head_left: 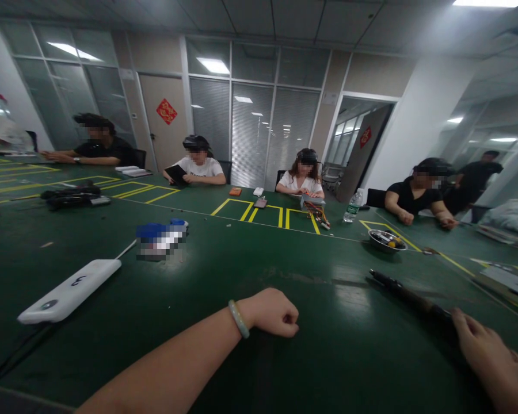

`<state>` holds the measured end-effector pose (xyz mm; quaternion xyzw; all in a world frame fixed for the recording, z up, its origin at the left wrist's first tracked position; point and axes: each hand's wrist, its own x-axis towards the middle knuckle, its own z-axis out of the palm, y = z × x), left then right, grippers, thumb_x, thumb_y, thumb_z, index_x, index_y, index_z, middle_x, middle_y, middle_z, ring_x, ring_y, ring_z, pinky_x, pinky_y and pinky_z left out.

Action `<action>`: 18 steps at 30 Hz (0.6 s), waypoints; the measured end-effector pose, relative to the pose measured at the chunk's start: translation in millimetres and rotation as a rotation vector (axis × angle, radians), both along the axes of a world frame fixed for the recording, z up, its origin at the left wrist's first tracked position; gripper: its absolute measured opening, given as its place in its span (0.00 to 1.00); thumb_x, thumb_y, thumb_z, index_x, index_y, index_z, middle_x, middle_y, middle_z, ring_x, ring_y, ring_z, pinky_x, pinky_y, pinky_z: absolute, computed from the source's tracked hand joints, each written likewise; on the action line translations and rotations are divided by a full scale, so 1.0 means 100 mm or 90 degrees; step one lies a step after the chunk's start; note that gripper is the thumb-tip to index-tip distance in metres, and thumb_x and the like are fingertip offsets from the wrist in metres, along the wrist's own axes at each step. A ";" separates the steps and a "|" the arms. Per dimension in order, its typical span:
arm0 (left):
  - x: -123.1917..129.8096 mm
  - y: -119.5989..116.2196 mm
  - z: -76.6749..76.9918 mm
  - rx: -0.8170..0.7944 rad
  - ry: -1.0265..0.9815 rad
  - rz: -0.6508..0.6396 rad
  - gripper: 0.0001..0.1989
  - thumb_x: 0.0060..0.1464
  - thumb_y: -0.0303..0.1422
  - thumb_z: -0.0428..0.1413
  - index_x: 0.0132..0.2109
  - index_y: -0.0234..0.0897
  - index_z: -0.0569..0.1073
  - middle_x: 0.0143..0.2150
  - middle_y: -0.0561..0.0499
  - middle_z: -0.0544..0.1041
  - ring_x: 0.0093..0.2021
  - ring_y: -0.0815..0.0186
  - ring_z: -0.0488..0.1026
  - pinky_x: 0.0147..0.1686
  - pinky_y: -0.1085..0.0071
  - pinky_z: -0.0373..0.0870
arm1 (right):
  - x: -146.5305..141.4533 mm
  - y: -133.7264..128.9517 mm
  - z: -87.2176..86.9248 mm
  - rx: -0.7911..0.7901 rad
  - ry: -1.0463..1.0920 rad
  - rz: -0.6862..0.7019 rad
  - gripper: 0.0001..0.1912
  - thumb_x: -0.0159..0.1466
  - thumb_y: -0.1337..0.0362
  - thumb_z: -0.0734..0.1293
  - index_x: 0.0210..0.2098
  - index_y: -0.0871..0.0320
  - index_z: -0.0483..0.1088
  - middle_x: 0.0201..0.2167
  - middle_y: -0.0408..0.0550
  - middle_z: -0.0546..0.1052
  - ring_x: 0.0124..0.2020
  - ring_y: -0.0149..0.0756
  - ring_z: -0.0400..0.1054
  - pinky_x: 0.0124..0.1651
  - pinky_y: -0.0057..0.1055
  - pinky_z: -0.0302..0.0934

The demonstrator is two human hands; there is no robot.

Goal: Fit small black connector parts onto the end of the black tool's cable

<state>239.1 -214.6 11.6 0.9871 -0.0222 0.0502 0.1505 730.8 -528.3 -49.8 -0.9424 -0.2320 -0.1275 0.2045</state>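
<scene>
My left hand (273,312), with a pale green bangle (239,319) at its wrist, rests on the green table (259,259) in a loose fist. Nothing shows between its fingers. At the lower right, my right hand (490,351) is closed around the near end of a long, slim black rod-like tool (414,299). The tool slants away from me to a narrow tip; its exact kind is unclear. The fingers' undersides are hidden. Left of my left arm lies a white power bank (71,290) marked 3, with a cable attached.
A metal bowl of small parts (387,241) and a water bottle (353,206) stand beyond the tool. A blue-and-white thing (162,238), partly blurred, lies farther left, near black cables (71,196). Several people in headsets sit across the table, which has yellow tape outlines (285,215).
</scene>
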 end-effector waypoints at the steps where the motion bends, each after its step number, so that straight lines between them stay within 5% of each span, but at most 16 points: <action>1: 0.01 0.00 0.00 0.004 -0.003 0.004 0.13 0.57 0.42 0.53 0.30 0.39 0.73 0.24 0.58 0.72 0.25 0.74 0.68 0.31 0.76 0.61 | 0.03 0.09 -0.03 0.011 0.039 -0.056 0.38 0.59 0.34 0.46 0.62 0.39 0.57 0.47 0.73 0.68 0.51 0.64 0.61 0.43 0.59 0.44; 4: 0.02 -0.02 -0.01 0.021 -0.002 0.021 0.12 0.55 0.41 0.54 0.30 0.40 0.74 0.24 0.58 0.73 0.25 0.73 0.69 0.29 0.75 0.61 | 0.09 0.27 -0.07 0.051 0.113 -0.158 0.42 0.58 0.33 0.45 0.62 0.46 0.61 0.49 0.79 0.65 0.55 0.68 0.56 0.44 0.61 0.40; 10: 0.06 -0.03 -0.02 0.038 -0.007 0.010 0.12 0.55 0.42 0.54 0.29 0.40 0.74 0.24 0.58 0.74 0.25 0.72 0.70 0.28 0.75 0.60 | -0.20 0.67 0.04 0.059 0.135 -0.140 0.43 0.62 0.35 0.41 0.58 0.53 0.67 0.53 0.74 0.64 0.56 0.65 0.56 0.50 0.59 0.40; 14: 0.06 -0.03 -0.03 0.055 -0.015 0.005 0.13 0.55 0.42 0.54 0.28 0.39 0.73 0.22 0.58 0.73 0.23 0.72 0.68 0.28 0.74 0.60 | -0.89 1.30 0.24 0.019 0.134 -0.017 0.40 0.66 0.40 0.40 0.53 0.54 0.72 0.51 0.66 0.68 0.54 0.60 0.59 0.56 0.56 0.41; 18: 0.04 -0.09 0.03 0.061 -0.052 -0.002 0.14 0.56 0.40 0.52 0.27 0.38 0.71 0.23 0.56 0.72 0.23 0.72 0.67 0.28 0.73 0.61 | -1.88 2.07 0.36 0.010 0.120 0.165 0.33 0.70 0.46 0.42 0.50 0.49 0.73 0.47 0.54 0.70 0.52 0.47 0.62 0.60 0.51 0.41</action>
